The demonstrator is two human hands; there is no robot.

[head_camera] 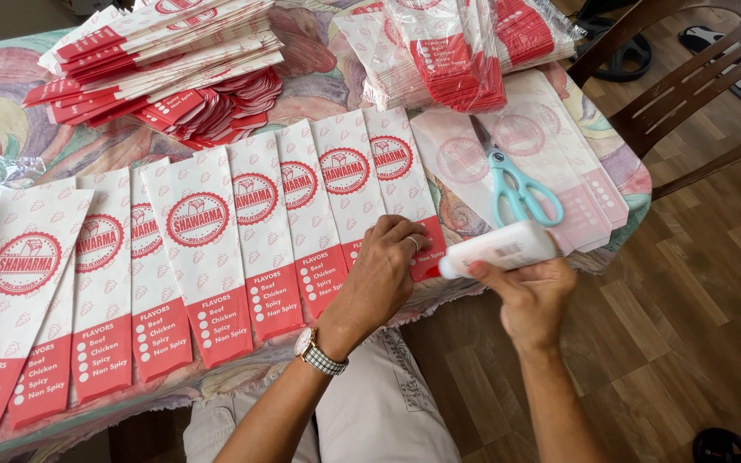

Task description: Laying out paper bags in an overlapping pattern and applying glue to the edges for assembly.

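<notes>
Just right of left hand [383, 270] — glue stick [499, 249], touching

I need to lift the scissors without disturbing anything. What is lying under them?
The scissors with pale blue handles lie on a stack of flat, pale pink-and-white paper bags on the patterned tablecloth. How many bags are stacked, and whether anything lies beneath them, is covered.

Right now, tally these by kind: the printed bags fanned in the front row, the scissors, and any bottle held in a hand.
paper bags in the fanned row: 9
scissors: 1
white bottle, gripped by the right hand: 1
Total: 11
</notes>
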